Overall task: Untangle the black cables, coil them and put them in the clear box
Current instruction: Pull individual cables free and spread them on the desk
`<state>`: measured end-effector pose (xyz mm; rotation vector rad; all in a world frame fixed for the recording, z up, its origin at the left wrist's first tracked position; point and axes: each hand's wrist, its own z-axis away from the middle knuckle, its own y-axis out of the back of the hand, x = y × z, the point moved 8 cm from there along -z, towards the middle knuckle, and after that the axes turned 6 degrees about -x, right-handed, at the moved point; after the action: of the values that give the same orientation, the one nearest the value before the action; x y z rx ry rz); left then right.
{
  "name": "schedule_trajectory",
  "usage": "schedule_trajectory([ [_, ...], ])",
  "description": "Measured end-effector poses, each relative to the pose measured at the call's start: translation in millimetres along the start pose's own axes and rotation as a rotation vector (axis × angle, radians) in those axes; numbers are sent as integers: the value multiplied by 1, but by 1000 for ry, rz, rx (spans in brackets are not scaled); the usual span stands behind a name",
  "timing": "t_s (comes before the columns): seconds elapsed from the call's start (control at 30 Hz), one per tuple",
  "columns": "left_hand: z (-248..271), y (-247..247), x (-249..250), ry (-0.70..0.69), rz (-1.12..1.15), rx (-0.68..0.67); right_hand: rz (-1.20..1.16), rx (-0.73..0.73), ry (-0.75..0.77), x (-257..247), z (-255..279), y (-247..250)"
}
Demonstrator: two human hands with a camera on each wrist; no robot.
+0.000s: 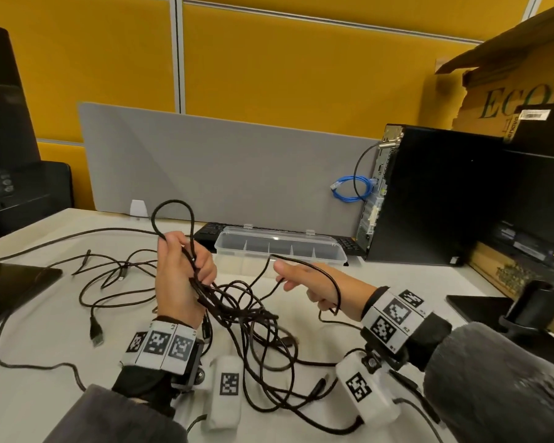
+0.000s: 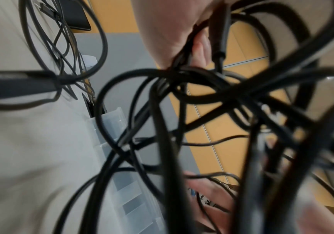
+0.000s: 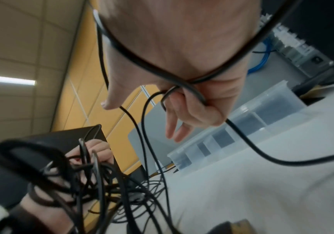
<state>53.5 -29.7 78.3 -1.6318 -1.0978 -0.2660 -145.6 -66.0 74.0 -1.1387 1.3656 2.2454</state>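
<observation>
A: What is being held by the left hand [image 1: 181, 276]?

B: A bunch of the black cables [image 1: 237, 311] is being gripped in its curled fingers, raised above the worktop [image 1: 39, 314]. One loop [image 1: 173, 215] is being kept upright above the fist, pointing toward the far side; the rest is hanging down as a tangle onto the worktop near the wrists.

A: And the right hand [image 1: 317, 287]?

B: A single black strand [image 1: 336, 290] is being pinched in its curled fingers, seen clearly in the right wrist view. The strand is being drawn across the back of the hand, running leftward toward the tangle.

A: Where are the other cables lying?

B: Loose runs are being left spread over the left part of the worktop, with a plug [image 1: 96, 334] lying near the left wrist.

A: And the clear box [image 1: 280, 247]?

B: It is standing open at the far side of the worktop, beyond both hands, its long axis running left to right, with dividers showing inside. A black computer tower [image 1: 429, 193] is standing just right of it.
</observation>
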Motion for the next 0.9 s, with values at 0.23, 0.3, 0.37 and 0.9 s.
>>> schedule_trajectory([
  [0.23,1,-20,-12,148,199,-198,-143,-44,123,-22,-3,-9],
  [0.3,2,-25,-13,161,233,-222,-118,-65,136,-24,-8,-17],
  [0.37,3,-28,-13,170,272,-240,-104,-92,132,-22,-14,-28],
  [0.9,28,-32,-52,584,-412,-360,-384,263,354,-41,11,39],
])
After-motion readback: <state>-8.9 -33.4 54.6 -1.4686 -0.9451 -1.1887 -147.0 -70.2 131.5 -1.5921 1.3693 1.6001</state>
